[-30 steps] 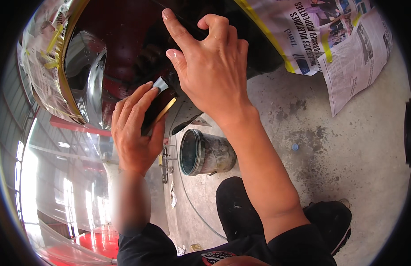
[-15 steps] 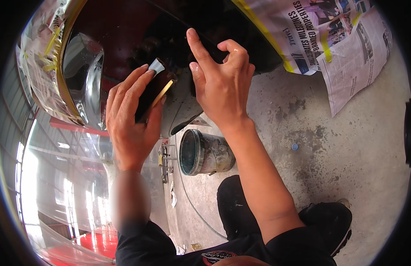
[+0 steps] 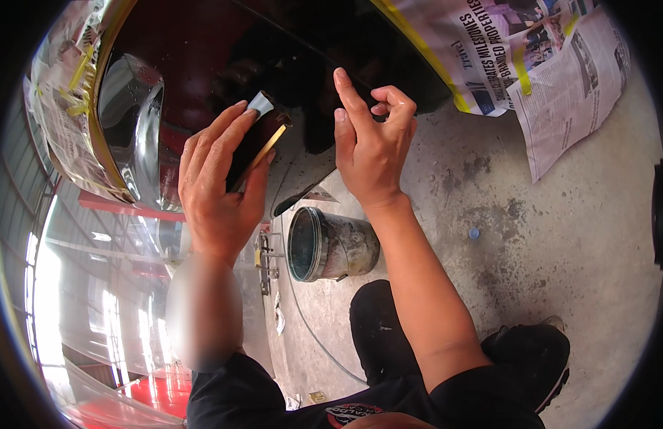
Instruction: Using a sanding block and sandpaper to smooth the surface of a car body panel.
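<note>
A dark glossy car body panel (image 3: 195, 43) fills the upper middle, showing reflections and wet specks. Over its lower part, my left hand (image 3: 220, 171) grips a flat sanding pad (image 3: 261, 105), with a pale grey-blue end under the fingertips. A yellow edge (image 3: 267, 150) of it runs beside the thumb. The palm hides much of the pad. My right hand (image 3: 378, 146) holds nothing visible, its index finger and thumb stretched out and the other fingers bent. It hovers near the panel's lower right; whether a fingertip touches it I cannot tell.
Newspaper (image 3: 571, 100) with yellow tape masks the panel's right side; more masking (image 3: 67, 107) covers the left beside a lamp (image 3: 145, 136). A grimy bucket (image 3: 356, 247) lies below on the stained concrete floor (image 3: 488, 286), near a thin hose (image 3: 310, 329) and a blue cap (image 3: 474, 233).
My left hand has shifted slightly right with the sanding pad. My right hand has moved right and a little down, away from the panel's seam.
</note>
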Demonstrator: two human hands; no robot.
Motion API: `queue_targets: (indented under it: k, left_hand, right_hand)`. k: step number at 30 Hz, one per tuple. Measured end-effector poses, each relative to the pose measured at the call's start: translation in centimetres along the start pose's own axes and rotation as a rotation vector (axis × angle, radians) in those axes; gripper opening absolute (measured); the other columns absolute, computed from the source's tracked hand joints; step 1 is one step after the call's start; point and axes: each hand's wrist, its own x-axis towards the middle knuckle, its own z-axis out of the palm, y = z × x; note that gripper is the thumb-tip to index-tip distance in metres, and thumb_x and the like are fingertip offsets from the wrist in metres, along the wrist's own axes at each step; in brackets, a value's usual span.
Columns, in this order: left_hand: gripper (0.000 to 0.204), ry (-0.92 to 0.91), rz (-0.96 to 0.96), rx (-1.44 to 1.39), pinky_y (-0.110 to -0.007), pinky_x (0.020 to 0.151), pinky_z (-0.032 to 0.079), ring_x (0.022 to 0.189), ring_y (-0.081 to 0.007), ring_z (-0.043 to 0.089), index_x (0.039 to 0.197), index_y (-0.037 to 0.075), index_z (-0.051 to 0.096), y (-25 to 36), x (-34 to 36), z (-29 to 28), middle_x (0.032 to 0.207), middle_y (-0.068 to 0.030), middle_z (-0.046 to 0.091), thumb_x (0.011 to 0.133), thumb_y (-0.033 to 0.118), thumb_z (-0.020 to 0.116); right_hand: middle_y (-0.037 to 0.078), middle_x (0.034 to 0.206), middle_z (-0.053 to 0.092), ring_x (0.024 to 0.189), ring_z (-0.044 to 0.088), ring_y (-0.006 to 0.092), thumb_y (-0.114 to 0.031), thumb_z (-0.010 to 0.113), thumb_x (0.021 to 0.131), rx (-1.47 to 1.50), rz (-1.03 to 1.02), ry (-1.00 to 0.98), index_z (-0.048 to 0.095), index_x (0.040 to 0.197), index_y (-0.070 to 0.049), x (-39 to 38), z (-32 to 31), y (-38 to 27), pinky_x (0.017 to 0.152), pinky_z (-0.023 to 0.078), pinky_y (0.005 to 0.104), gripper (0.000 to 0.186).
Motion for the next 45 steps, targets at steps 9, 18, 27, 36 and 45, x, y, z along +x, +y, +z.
queue_targets:
  k: [9,18,27,36,45]
  left_hand:
    - [0.050,0.146,0.071,0.023,-0.039,0.103,0.052,0.124,-0.0315,0.066,0.132,0.005,0.069,-0.9,0.7,1.3,0.135,-0.0140,0.069,0.084,-0.003,0.078]
    - [0.042,0.386,0.211,0.421,-0.036,0.102,0.041,0.114,-0.0215,0.066,0.129,0.017,0.073,-3.0,4.8,3.2,0.132,0.0001,0.071,0.088,0.019,0.082]
    - [0.040,0.391,0.186,0.412,-0.036,0.099,0.043,0.113,-0.0227,0.065,0.129,0.018,0.074,-2.0,6.0,3.4,0.132,0.0003,0.070,0.089,0.019,0.079]
    - [0.039,0.421,0.218,0.346,-0.038,0.095,0.047,0.111,-0.0259,0.065,0.125,0.015,0.076,-1.9,6.6,3.7,0.129,-0.0021,0.071,0.086,0.014,0.078]
    - [0.057,0.374,-0.394,-0.949,-0.042,0.108,0.051,0.124,-0.0335,0.065,0.149,0.003,0.048,-0.8,-1.4,2.1,0.142,-0.0187,0.061,0.096,0.003,0.068]
  right_hand:
    - [0.008,0.113,0.051,0.090,0.050,0.0219,-0.009,0.076,0.087,0.171,0.015,0.093,0.070,0.132,-0.024,1.0,0.2,0.1,0.086,0.045,0.0376,0.048]
    - [0.008,0.109,0.051,0.088,0.052,0.0242,-0.009,0.075,0.087,0.236,0.051,0.084,0.070,0.126,-0.021,2.0,-0.1,-0.2,0.082,0.046,0.0387,0.041]
    - [0.007,0.104,0.051,0.089,0.055,0.0258,-0.007,0.076,0.086,0.249,0.035,0.070,0.068,0.120,-0.020,2.8,-0.1,0.3,0.078,0.046,0.0395,0.037]
    - [0.008,0.105,0.051,0.088,0.056,0.0259,-0.008,0.075,0.087,0.262,0.033,0.044,0.066,0.120,-0.019,3.2,-0.2,0.6,0.076,0.045,0.0397,0.037]
    - [0.006,0.096,0.062,0.083,0.060,0.0217,-0.014,0.071,0.095,0.496,0.162,-0.023,0.069,0.114,-0.011,3.5,-1.0,-1.8,0.073,0.050,0.0348,0.019]
